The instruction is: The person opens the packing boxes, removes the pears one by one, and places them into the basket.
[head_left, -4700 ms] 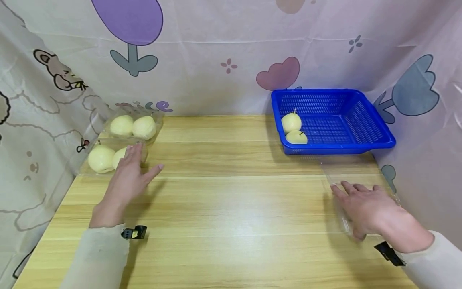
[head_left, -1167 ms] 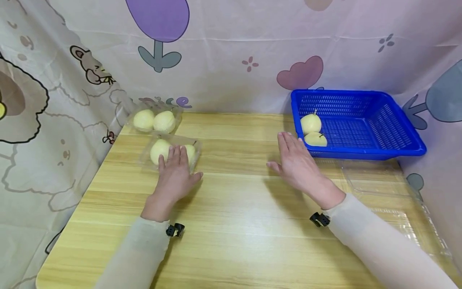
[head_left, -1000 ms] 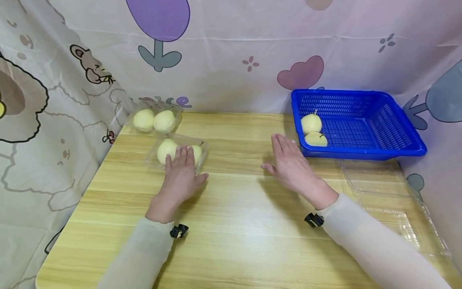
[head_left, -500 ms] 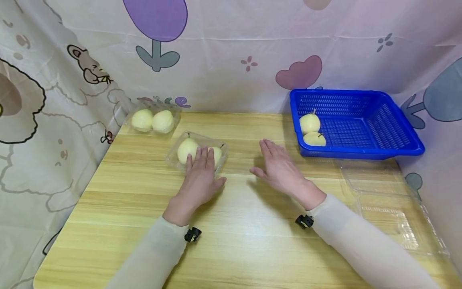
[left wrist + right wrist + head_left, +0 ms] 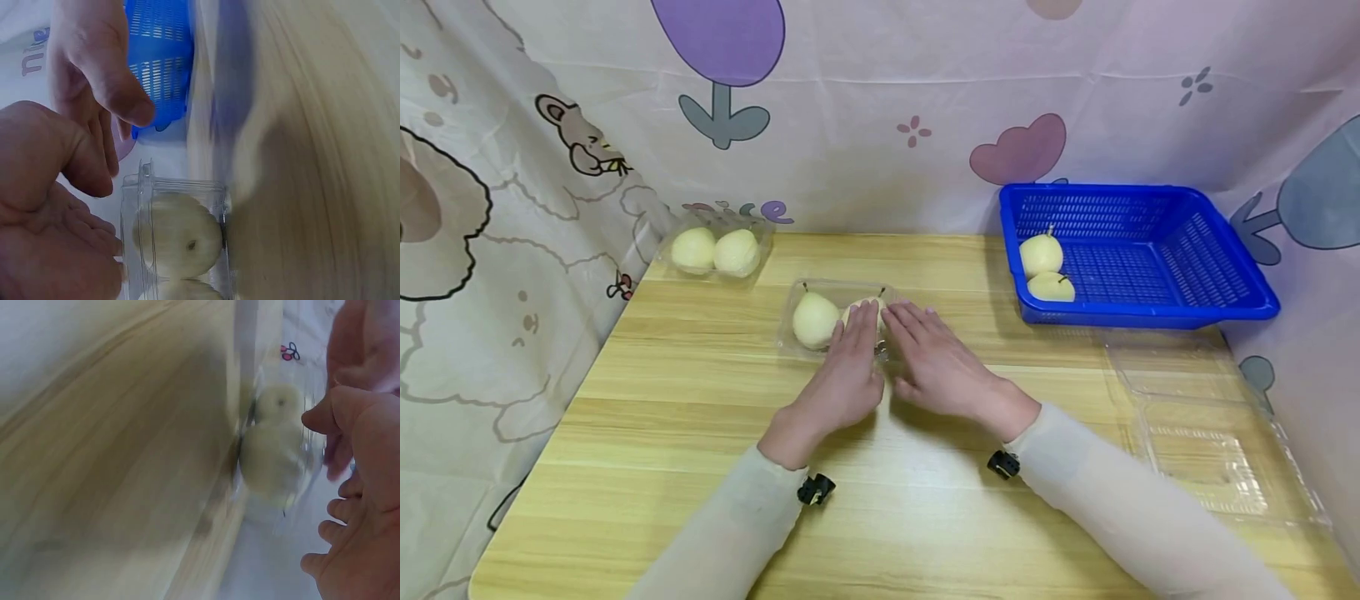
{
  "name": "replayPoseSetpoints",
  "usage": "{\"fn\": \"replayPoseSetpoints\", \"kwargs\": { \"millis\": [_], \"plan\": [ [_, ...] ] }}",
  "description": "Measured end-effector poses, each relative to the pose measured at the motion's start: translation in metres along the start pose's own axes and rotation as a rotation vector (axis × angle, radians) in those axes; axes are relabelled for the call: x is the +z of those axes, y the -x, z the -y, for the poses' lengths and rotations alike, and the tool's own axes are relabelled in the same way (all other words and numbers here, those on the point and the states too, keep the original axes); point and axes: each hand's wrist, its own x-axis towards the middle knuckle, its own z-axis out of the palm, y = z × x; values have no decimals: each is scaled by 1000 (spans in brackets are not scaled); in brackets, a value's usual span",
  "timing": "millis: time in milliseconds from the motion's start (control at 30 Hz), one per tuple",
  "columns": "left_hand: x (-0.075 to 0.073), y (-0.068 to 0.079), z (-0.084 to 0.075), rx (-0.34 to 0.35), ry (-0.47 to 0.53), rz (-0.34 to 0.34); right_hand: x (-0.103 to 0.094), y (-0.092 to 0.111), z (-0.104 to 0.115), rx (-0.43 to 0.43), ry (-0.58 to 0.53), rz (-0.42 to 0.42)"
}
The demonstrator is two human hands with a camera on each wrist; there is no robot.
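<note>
A clear plastic clamshell box with two pale yellow pears stands in the middle of the table. Its left pear shows plainly; the right pear is partly behind my fingers in the head view. My left hand lies with straight fingers over the box's right front part. My right hand, its fingers extended, is at the box's right end, close beside the left hand. In the right wrist view the box is blurred, and exact contact of the right hand cannot be told.
A second clear box with two pears stands at the back left. At the back right a blue plastic basket holds two pears. An open clear clamshell box lies at the table's right. A patterned curtain hangs behind.
The pear box has slid right from the left side to the middle under my left hand, turning on the way. My right hand left the open box and came left to it.
</note>
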Motion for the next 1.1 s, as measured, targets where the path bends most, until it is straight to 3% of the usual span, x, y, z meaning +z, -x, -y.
{"fn": "replayPoseSetpoints", "kwargs": {
  "millis": [100,200,367,567,767,1100],
  "plan": [
    [-4,0,2,13,37,-18,4,-6,5,-20,18,22],
    [-11,2,10,0,13,-36,8,-11,8,-29,44,31],
    [-26,9,31,-75,-74,-47,13,-16,8,-9,108,66],
    [-43,21,58,-175,-40,-37,16,-17,4,-4,165,86],
    [-40,24,65,-170,-26,-49,16,-16,2,6,145,84],
    [-28,21,57,-141,-16,-50,14,-6,-9,47,96,66]
  ]
}}
